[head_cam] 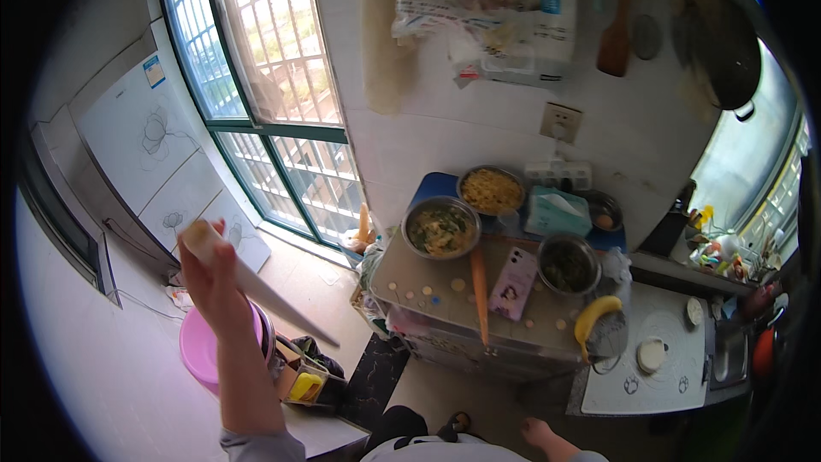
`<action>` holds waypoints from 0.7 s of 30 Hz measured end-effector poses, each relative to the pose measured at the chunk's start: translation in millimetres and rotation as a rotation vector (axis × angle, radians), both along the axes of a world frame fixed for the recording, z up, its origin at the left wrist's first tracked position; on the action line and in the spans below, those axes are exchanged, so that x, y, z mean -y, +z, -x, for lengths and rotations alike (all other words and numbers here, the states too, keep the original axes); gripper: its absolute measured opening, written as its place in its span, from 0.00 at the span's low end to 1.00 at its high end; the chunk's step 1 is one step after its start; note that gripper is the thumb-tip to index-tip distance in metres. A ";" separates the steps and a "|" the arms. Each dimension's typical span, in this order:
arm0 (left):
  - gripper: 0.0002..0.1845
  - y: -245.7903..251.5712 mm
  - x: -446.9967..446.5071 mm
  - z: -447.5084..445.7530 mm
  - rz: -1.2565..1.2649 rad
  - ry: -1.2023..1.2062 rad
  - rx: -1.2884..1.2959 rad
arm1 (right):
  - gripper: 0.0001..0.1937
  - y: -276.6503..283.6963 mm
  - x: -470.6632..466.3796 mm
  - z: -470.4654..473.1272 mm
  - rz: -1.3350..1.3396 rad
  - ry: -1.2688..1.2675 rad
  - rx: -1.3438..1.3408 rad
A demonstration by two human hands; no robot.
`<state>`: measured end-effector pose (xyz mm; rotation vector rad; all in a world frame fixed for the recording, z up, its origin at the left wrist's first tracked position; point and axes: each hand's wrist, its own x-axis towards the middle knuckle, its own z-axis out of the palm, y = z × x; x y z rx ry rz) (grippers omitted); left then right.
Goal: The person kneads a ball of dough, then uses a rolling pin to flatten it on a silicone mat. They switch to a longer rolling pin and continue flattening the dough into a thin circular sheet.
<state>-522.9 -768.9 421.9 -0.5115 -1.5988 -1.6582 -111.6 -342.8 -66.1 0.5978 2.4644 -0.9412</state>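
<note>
My left hand (215, 282) is raised at the left, its fingers wrapped around a long pale tapered stick (276, 298). The stick's thick tan end is at the hand, and its thin end points down to the right; it may be a rolling pin. Low in the picture hangs my right hand (539, 431), partly hidden, and I cannot make out whether its fingers are closed. Before me, an orange-brown tapered wooden stick (479, 298) lies on a small table (410, 273). Beside it are a phone in a pink case (514, 282) and a banana (598, 321).
Metal bowls of food (441, 228) (490, 190) (568, 263) and a tissue pack (558, 212) stand on the table. At right, a white mat (609, 372) bears a round pale piece, perhaps dough (651, 355). A pink bucket (200, 343) stands at left, below a refrigerator (141, 135).
</note>
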 end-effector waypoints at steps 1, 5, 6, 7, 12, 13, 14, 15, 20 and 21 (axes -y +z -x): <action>0.27 -4.9 -5.7 -28.5 0.016 -0.038 0.034 | 0.18 6.3 5.6 -0.8 -0.016 -0.038 -0.010; 0.32 -39.8 -37.9 -129.9 -0.007 -0.326 0.198 | 0.18 42.4 35.8 -17.6 0.046 -0.188 -0.043; 0.33 -49.7 -47.6 -152.0 0.001 -0.379 0.255 | 0.18 52.7 47.5 -29.9 0.068 -0.271 -0.051; 0.33 -59.9 -57.4 -173.4 -0.003 -0.442 0.288 | 0.17 62.5 58.9 -44.5 0.033 -0.289 -0.063; 0.25 -98.6 -84.5 -277.5 0.299 -0.833 0.370 | 0.19 87.1 119.6 -126.8 -0.208 -0.350 -0.180; 0.23 -105.7 -88.3 -296.7 0.378 -0.955 0.373 | 0.18 89.1 135.8 -144.8 -0.133 -0.444 -0.226; 0.22 -113.3 -94.6 -316.3 0.443 -1.002 0.381 | 0.16 91.8 148.4 -161.8 -0.081 -0.511 -0.257; 0.22 -120.2 -101.0 -337.6 0.505 -1.033 0.383 | 0.14 94.7 160.9 -176.3 0.206 -0.700 -0.160; 0.26 -133.6 -131.1 -429.2 0.347 -1.137 0.313 | 0.27 132.7 192.4 -239.4 1.191 -1.118 -0.142; 0.27 -135.7 -135.7 -439.7 0.333 -1.150 0.263 | 0.31 139.9 190.7 -247.7 1.437 -1.226 -0.179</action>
